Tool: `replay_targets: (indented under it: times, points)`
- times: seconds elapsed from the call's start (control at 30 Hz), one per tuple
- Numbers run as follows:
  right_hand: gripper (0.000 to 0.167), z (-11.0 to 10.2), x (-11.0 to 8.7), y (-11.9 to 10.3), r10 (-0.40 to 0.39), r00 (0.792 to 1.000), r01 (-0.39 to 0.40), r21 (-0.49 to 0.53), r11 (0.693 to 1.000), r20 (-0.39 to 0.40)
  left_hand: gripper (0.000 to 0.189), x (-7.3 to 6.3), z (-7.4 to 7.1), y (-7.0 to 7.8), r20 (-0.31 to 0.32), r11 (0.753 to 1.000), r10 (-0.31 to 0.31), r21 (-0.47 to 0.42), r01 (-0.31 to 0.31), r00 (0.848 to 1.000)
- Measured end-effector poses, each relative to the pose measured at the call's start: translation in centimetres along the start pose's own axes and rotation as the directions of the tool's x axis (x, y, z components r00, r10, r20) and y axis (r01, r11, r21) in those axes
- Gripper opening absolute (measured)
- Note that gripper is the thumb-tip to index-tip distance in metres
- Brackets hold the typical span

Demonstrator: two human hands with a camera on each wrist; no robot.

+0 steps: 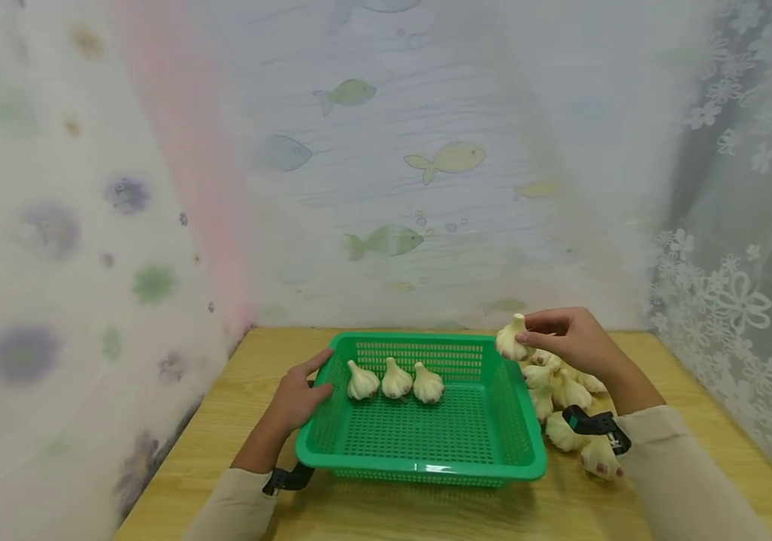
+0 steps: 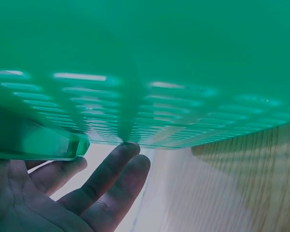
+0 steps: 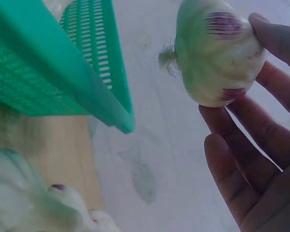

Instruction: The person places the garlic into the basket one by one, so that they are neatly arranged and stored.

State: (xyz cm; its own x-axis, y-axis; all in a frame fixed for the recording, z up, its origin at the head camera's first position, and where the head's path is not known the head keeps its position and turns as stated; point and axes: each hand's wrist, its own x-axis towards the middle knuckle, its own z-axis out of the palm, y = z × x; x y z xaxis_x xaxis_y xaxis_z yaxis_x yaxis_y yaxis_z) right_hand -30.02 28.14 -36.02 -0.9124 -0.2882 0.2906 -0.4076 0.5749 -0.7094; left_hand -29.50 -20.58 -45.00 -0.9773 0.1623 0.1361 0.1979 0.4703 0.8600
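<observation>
My right hand [image 1: 578, 342] holds a garlic bulb [image 1: 512, 340] above the right rim of a green plastic basket [image 1: 419, 469]. In the right wrist view the thumb and fingertips pinch this white bulb [image 3: 217, 58], which has purple streaks and a tuft of roots. Within the basket, three garlic bulbs stand in a row near the back left: one on the left [image 1: 362, 382], one in the middle [image 1: 396, 379] and one on the right [image 1: 428, 384]. At the left rim, my left hand [image 1: 298, 398] grips the basket, fingers outside under the rim [image 2: 111, 179].
Several more garlic bulbs [image 1: 570, 391] lie piled on the wooden table [image 1: 223, 421] right of the basket, partly behind the right wrist. A curtain with fish prints [image 1: 386, 188] hangs behind the table, and other patterned curtains hang at both sides.
</observation>
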Motion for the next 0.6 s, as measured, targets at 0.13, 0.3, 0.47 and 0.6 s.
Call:
replay_targets:
  times: [0.13,0.3,0.47,0.6]
  points:
    - [0.048,0.7,0.5,-0.3,-0.011,1.000,0.011,-0.015,1.000,0.014,0.066,0.0,0.1,0.2,0.006,1.000,-0.001,-0.004,0.001,1.000]
    - [0.049,1.2,1.4,-0.8,-0.031,0.999,0.031,-0.033,0.999,0.026,0.066,0.1,0.0,0.4,-0.002,1.000,-0.007,-0.004,0.007,1.000]
    - [0.051,1.6,2.1,-1.3,-0.003,0.999,0.003,-0.002,1.000,0.034,0.066,0.1,0.0,0.4,0.012,1.000,-0.006,-0.016,0.006,1.000]
    - [0.052,2.1,2.6,-1.7,0.017,0.999,-0.019,0.031,0.999,0.046,0.066,0.0,-0.1,0.4,0.012,1.000,-0.010,-0.017,0.011,1.000]
